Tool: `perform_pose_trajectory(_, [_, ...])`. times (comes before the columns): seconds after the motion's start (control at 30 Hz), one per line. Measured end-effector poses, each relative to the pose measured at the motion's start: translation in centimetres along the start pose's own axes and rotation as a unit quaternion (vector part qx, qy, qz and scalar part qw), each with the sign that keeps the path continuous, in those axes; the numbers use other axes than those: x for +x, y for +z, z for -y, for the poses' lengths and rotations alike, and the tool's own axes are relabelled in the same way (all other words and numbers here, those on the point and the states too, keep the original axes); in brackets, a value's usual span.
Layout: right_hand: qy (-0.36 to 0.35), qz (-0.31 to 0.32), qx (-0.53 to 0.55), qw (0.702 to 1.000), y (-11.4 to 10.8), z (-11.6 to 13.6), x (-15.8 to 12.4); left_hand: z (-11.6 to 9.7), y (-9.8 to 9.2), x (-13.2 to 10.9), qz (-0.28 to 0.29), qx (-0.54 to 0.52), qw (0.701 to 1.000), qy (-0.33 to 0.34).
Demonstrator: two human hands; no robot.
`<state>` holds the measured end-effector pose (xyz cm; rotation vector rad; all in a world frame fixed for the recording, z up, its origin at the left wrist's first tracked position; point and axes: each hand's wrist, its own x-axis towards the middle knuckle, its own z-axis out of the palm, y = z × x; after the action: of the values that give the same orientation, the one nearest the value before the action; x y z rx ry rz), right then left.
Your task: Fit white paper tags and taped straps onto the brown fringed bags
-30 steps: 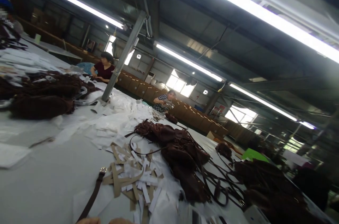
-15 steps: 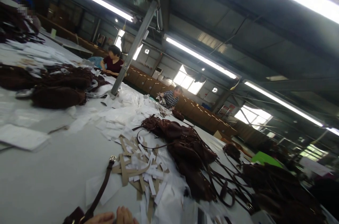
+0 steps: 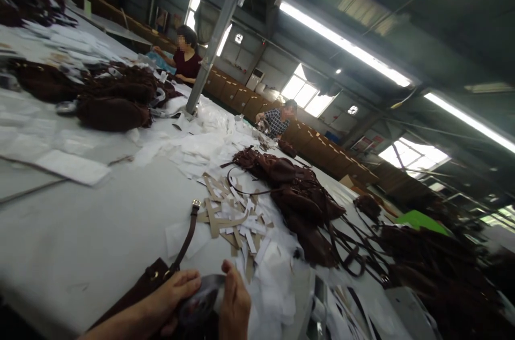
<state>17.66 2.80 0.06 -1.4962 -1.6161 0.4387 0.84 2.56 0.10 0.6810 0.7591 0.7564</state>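
At the bottom of the head view, my left hand (image 3: 179, 294) and my right hand (image 3: 235, 302) are on either side of a dark, shiny, partly see-through item (image 3: 203, 297), fingers closed against it. Its kind is not clear, and its lower part leaves the picture. Beside my left forearm lies a dark brown leather bag (image 3: 140, 289), partly hidden by that arm. From it a brown strap (image 3: 187, 241) stretches over the table, ending in a metal buckle (image 3: 196, 204).
Tan and white strips (image 3: 233, 216) lie scattered on the white table (image 3: 100, 233). Brown bags (image 3: 306, 200) are piled to the right, with another bag pile (image 3: 112, 98) at far left. A metal post (image 3: 219, 34) rises behind. Two people (image 3: 187, 61) work across the table.
The view has tilted down and shifted left, so more of both hands and the brown bag shows. The dark shiny item has come into sight between my hands.
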Motion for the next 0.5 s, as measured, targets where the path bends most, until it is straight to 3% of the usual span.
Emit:
perform_pose_trajectory(0.1, [0.149,-0.044,0.05,0.987,-1.7,-1.1,3.5,0.0,-0.3,-0.1,0.024,-0.005,1.0,0.001])
perform_pose_trajectory(0.17, [0.184,-0.068,0.046,0.979,-2.1,-2.3,6.0,0.1,-0.3,-0.1,0.018,-0.015,1.0,-0.007])
perform_pose_trajectory(0.27, [0.185,-0.073,0.036,0.979,-1.4,-4.1,9.7,-0.1,-0.3,-0.2,0.025,-0.03,0.999,-0.007])
perform_pose_trajectory(0.5, [0.178,-0.08,0.02,0.981,3.2,-7.0,15.9,-0.9,-0.7,0.1,0.064,-0.05,0.997,0.0])
